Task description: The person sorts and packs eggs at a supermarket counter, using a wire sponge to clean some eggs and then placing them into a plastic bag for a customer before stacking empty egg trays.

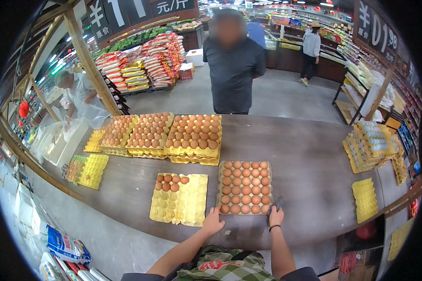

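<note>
A full tray of brown eggs (pixel 245 186) sits on the dark table in front of me. My left hand (pixel 213 220) grips the tray's near left corner. At the near right corner is my right hand (pixel 276 215), which holds a crumpled dark grey cloth (pixel 277 204) against the tray's side; some of its fingers are hidden. Left of the full tray lies a yellow egg tray (pixel 186 207), with several brown eggs (pixel 167 178) in its far left cups and the other cups bare.
Stacked trays of brown eggs (pixel 193 135) line the table's far left. Pale eggs on stacked trays (pixel 369 142) stand at the right, near a bare yellow tray (pixel 364 200). A person (pixel 234 70) stands across the table; another (pixel 79 91) bends over white bins (pixel 65 144).
</note>
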The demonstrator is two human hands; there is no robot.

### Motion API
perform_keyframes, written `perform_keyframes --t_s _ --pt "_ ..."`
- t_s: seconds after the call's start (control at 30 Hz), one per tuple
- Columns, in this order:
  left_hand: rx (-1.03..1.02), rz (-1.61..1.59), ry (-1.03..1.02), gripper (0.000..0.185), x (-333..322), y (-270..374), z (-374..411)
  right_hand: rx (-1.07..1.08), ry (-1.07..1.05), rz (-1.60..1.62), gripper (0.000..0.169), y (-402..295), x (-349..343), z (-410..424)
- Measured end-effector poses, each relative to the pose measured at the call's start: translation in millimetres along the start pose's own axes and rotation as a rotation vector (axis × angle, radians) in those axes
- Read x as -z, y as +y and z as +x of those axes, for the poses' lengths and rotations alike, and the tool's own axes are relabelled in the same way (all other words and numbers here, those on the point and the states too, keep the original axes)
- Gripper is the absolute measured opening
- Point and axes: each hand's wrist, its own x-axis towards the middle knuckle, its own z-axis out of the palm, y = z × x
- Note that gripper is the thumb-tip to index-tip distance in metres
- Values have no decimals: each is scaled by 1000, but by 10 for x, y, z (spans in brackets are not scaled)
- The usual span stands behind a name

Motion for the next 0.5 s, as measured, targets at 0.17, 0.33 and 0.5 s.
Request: perform_keyframes --t_s 0.17,0.33,0.5 --pt "20 30 -60 72 -22 -4 9 57 38 -86 42 138 14 12" --pt "-47 45 -23 68 -1 -61 -62 -7 26 -166 50 -45 -31 -126" --pt "-46 74 -26 65 13 -56 0 -19 14 -186 46 -103 -11 -123"
